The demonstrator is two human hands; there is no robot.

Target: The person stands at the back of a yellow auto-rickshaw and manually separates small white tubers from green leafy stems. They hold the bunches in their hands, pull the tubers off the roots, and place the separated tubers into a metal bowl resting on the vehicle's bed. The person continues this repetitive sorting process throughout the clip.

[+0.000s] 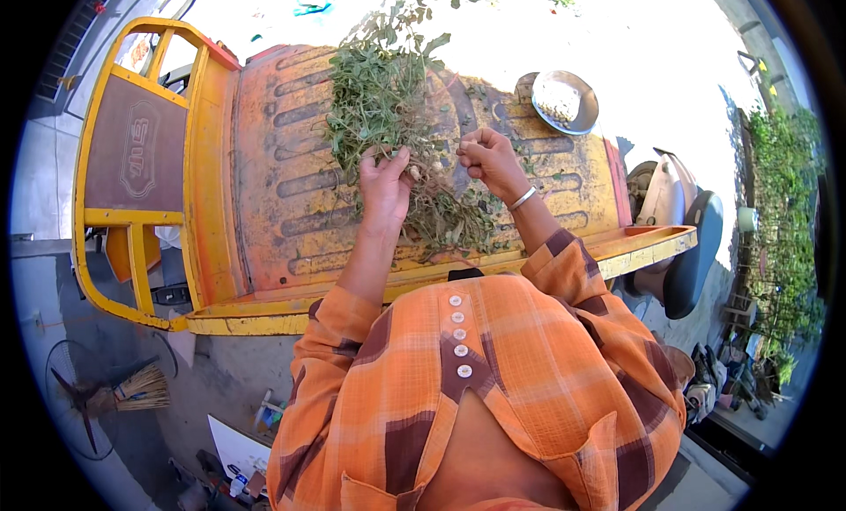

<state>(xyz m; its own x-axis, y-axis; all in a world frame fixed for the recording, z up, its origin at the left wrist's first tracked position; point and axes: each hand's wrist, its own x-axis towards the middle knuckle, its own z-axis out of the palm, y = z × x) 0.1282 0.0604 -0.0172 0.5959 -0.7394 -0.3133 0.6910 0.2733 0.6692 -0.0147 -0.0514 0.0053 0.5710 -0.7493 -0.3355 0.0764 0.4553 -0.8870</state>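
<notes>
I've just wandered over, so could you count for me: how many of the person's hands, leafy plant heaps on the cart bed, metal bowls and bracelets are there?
Hands: 2 (left hand, right hand)
Leafy plant heap: 1
Metal bowl: 1
Bracelet: 1
Total: 5

The pale bits in the bowl are too small to count.

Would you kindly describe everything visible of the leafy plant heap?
The plant heap is loosely tangled: green leaves mostly at the far end, thin brownish stems or roots and pale lumps nearer the person. It lies on the worn cargo bed. The left hand holds it; whether the right hand touches is unclear.
</notes>
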